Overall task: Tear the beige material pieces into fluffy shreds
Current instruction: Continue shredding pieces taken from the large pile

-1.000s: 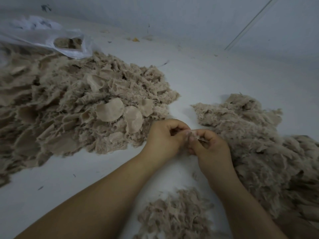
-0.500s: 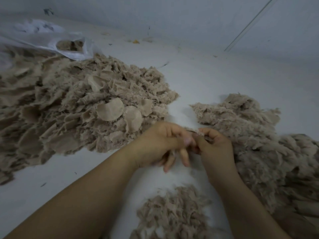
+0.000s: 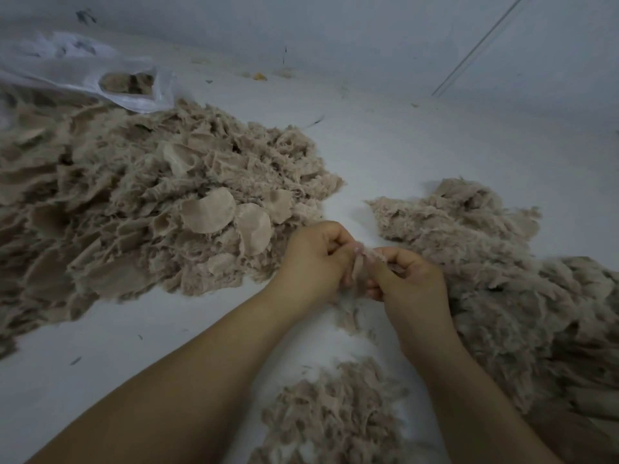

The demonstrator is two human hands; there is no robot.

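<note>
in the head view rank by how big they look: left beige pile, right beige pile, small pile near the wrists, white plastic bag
1. left beige pile
2. right beige pile
3. small pile and white plastic bag: look alike, and the bag lies farther off, so unranked.

Dim pale floor (image 3: 385,152), grey-white wall (image 3: 368,35) behind, scattered debris specks.

White plastic bag (image 3: 83,75) lying crumpled at the far left on a pale white floor (image 3: 385,145), mouth open. Plain wall (image 3: 368,35) behind, with a thin line (image 3: 479,45) running diagonally up it. Small orange scrap (image 3: 258,76) and dark flecks (image 3: 75,360) scattered about.
</note>
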